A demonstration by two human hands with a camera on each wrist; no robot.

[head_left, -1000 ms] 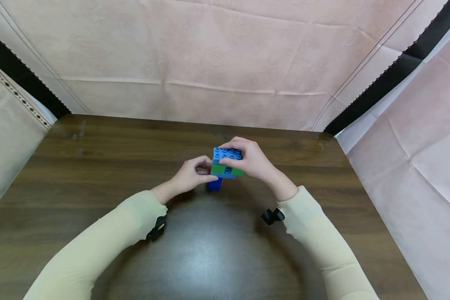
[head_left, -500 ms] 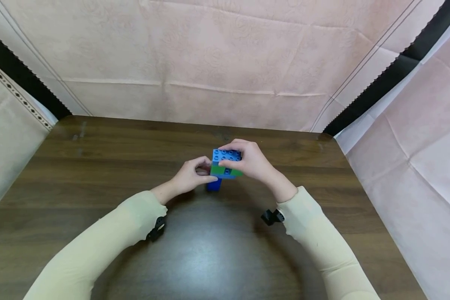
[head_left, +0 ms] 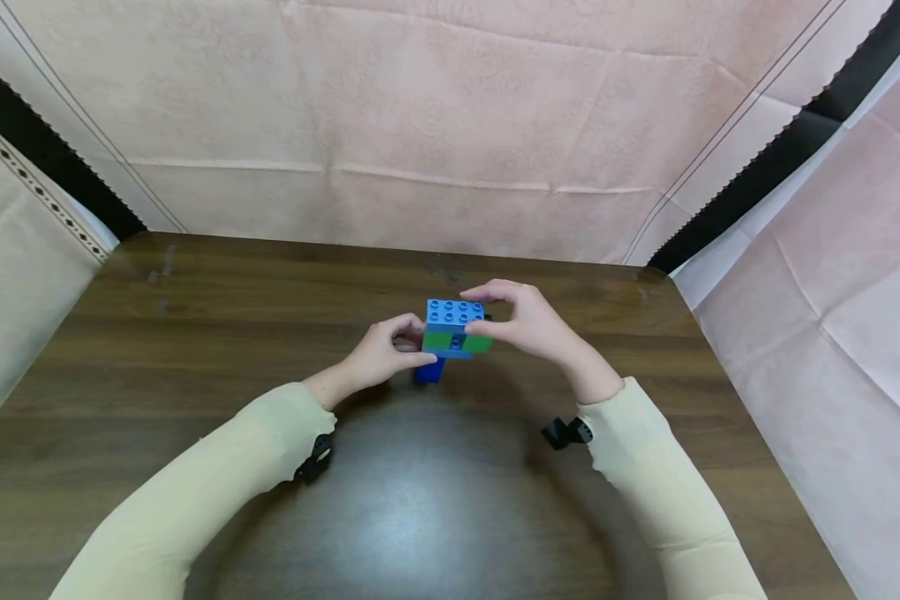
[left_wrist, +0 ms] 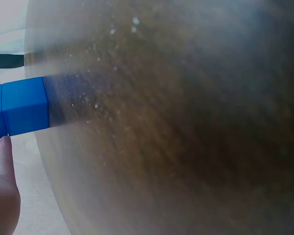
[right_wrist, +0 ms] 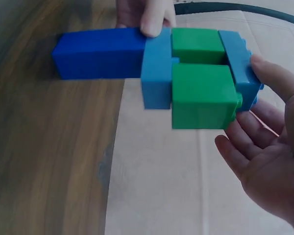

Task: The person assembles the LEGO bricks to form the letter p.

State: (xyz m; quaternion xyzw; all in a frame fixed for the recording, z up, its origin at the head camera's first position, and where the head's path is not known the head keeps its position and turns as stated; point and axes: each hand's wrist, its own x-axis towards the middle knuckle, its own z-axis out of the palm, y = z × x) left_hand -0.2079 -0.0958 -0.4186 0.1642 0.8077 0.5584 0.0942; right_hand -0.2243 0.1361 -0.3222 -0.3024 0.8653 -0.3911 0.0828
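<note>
A stack of toy building bricks stands upright on the table. A tall dark blue base point(right_wrist: 100, 54) carries a lighter blue brick point(right_wrist: 157, 71). Two green bricks point(right_wrist: 203, 98) sit above that with a gap between them, and a studded blue brick point(head_left: 453, 312) bridges their top. My left hand point(head_left: 381, 352) pinches the stack's left side, its thumb along the lower blue brick; its other fingertips are partly hidden behind. Beside the top right corner is my right hand point(head_left: 528, 321), thumb at the top brick's edge and fingers loosely spread, not wrapped round it.
The brown wooden table point(head_left: 270, 283) ends at a far edge behind the stack. Pale cloth point(head_left: 390, 100) hangs beyond it and on both sides. Black wrist cameras point(head_left: 566, 433) sit at both sleeve cuffs.
My right hand has loosened from the top blue brick and shifted right, uncovering its studs and more of the right green brick. The left hand and the stack have stayed in place.
</note>
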